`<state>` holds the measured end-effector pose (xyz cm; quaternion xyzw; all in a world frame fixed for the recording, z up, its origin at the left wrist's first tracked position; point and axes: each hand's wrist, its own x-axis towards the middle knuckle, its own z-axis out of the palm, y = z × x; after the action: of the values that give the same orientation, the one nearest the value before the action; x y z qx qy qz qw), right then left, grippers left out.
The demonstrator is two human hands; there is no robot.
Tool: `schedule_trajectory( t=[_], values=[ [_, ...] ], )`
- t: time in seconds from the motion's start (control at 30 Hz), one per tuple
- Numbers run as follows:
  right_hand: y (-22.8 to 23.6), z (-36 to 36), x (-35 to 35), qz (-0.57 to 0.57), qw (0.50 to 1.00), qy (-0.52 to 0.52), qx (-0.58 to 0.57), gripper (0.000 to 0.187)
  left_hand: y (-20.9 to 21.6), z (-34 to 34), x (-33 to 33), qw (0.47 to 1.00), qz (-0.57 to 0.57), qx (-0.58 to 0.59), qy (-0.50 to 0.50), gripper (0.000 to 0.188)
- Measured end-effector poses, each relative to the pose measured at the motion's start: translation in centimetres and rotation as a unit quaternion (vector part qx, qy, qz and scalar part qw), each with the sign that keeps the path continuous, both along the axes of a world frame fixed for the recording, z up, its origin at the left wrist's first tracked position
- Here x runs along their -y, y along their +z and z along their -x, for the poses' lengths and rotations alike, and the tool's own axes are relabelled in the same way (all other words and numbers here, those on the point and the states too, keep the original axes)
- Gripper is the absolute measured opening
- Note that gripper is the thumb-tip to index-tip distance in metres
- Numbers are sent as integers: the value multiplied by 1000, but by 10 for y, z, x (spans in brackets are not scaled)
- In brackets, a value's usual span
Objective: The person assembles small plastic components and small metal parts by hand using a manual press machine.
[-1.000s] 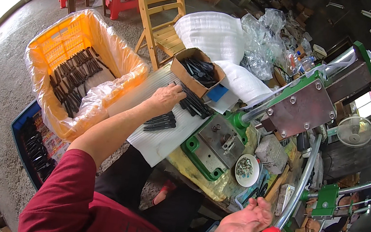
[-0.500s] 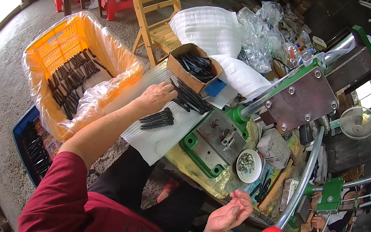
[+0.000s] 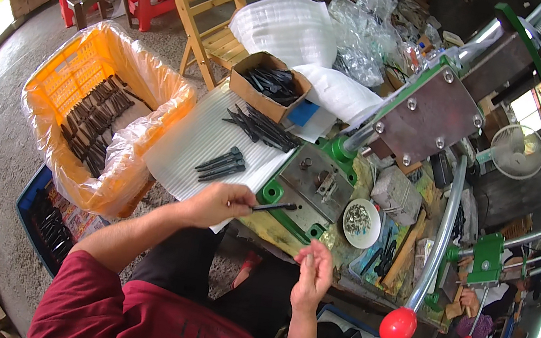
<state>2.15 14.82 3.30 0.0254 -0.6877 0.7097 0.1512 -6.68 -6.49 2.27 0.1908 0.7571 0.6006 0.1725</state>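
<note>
Here you are, with your left hand (image 3: 216, 206) closed on 1 slim black piece (image 3: 276, 207), pinched between thumb and fingers so that it points out toward 3 o'clock, its free end against the near edge of the green press base (image 3: 284, 219); whether the 2 touch, I cannot tell. And your right hand (image 3: 312, 275) is raised just below that base, at 4 o'clock from your left, fingers bent in close to the thumb; whether anything sits between those fingertips, I cannot tell. Look to 12 o'clock of your left hand: a small cluster of black pieces (image 3: 222, 164) lies on the white foam sheet (image 3: 177, 154), and beyond it, between 12 and 1 o'clock, a bigger black pile (image 3: 262, 129) spreads right beside the press base. Past that pile stands an open cardboard box (image 3: 252, 98) holding more black pieces. Over at 10 o'clock, it's the orange crate (image 3: 91, 66), lined with clear plastic, dark pieces lying in rows inside. From your right hand, the white bowl (image 3: 366, 244) of small metallic bits sits at 1 o'clock, and the press lever's red ball (image 3: 398, 326) hangs at 4 o'clock, apart from your fingers.
</note>
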Motion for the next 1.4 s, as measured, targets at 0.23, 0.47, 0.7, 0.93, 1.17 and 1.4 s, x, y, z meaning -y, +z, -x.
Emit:
schedule_trajectory(
  t=[0.23, 0.47, 0.7, 0.93, 1.17, 1.4],
  values=[
    [-7, 13, 5, 84, 994, 16, 74, 20, -17, -42, -33, 984, -112, 122, -60, 17],
    [-9, 19, -4, 85, 990, 8, 110, 14, -8, -44, -46, 983, -95, 141, -70, 23],
    [-8, 25, -12, 70, 991, -5, 117, 13, -2, -35, -59, 967, -113, 216, -77, 32],
    [-10, 23, -9, 13, 993, 7, 121, 11, -22, -34, -64, 988, -35, 85, -126, 19],
    [-15, 12, -30, -156, 983, 37, 92, 13, -38, -43, -61, 993, -40, 17, -108, 15],
    [-29, 35, -114, -257, 939, -202, 102, 13, -27, -44, -48, 986, -8, 110, -122, 12]
  ],
)
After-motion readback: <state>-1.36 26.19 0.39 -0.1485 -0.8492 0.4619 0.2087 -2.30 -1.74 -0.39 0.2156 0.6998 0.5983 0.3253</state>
